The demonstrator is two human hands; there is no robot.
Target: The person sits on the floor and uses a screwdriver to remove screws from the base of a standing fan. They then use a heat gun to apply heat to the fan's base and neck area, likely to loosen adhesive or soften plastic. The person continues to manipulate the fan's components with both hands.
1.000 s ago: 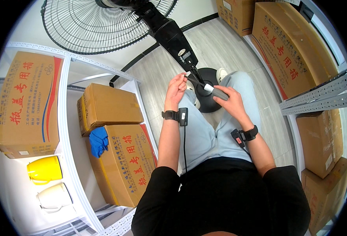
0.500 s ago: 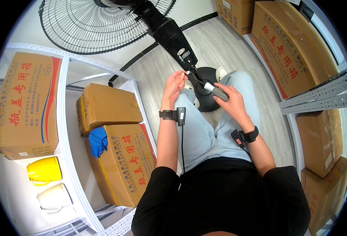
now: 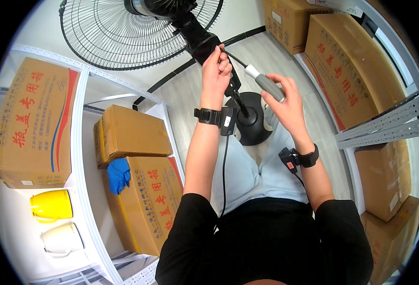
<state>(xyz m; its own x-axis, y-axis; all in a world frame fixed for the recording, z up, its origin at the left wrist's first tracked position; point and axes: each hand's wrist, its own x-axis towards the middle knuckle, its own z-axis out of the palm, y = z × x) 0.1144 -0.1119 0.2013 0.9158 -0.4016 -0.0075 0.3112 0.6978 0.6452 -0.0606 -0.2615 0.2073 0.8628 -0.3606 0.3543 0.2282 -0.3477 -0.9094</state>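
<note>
A black standing fan (image 3: pixel 202 45) with a wide wire guard (image 3: pixel 124 38) rises from a round base (image 3: pixel 252 130) between my legs. My left hand (image 3: pixel 215 73) is raised against the fan's upper column, fingers curled and pinched at the tip of a screwdriver's dark shaft; whatever lies between them is hidden. My right hand (image 3: pixel 287 107) grips the screwdriver's grey handle (image 3: pixel 271 88), which has a white collar below the shaft. The shaft slants up-left across the column. Each wrist wears a black strapped device with a cable.
On the left, a white metal rack (image 3: pixel 95 223) holds cardboard boxes (image 3: pixel 128 133), a blue cloth (image 3: pixel 118 175), a yellow mug (image 3: pixel 51 204) and a white mug (image 3: pixel 62 240). More boxes (image 3: pixel 349 71) stand on right-hand shelving (image 3: pixel 380 130). A wall with black skirting runs behind the fan.
Both my hands and the screwdriver have moved up from the fan's lower joint to higher on its column. The view has shifted slightly, so the fan appears a little further right.
</note>
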